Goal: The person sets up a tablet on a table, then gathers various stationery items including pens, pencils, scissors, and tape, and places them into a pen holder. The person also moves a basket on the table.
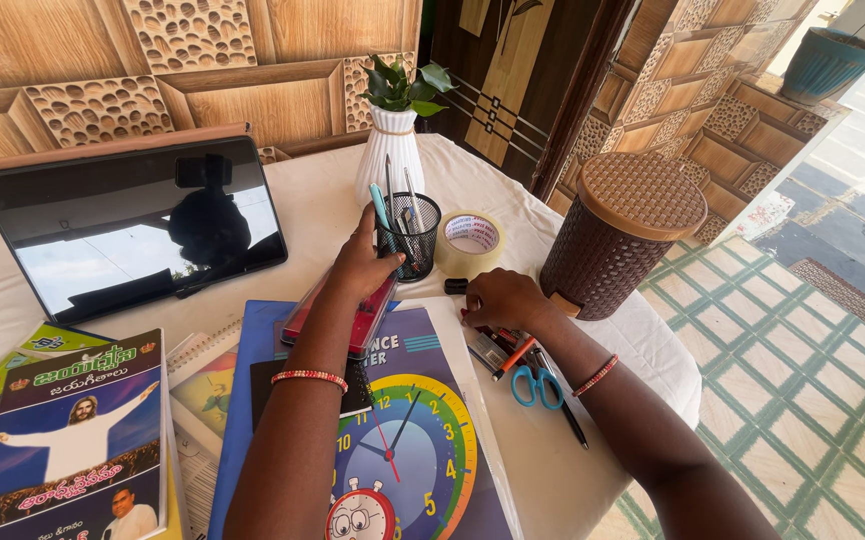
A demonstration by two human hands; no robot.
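The left hand (360, 265) reaches up to a black mesh pen holder (414, 237), its fingers curled around a teal pen (381, 212) that stands nearly upright at the holder's near rim; the pen's long axis runs almost vertical, and the holder lies just beyond this hand's fingertips, far nearer to it than to the other hand. The right hand (502, 298) rests knuckles-up and loosely closed over a small heap of pens and markers (500, 348) on the white table (572, 470); whether it grips one of them cannot be told. Just on the near side of the right hand lie blue-handled scissors (537, 385). Under the left wrist sits a red pencil case (352, 322) on a blue book with a clock face (407, 440). Beyond the holder stand a roll of tape (469, 243) and a white vase with a plant (392, 150). Right of the right hand stands a brown woven bin (617, 235); far to the left leans a dark tablet (132, 225).
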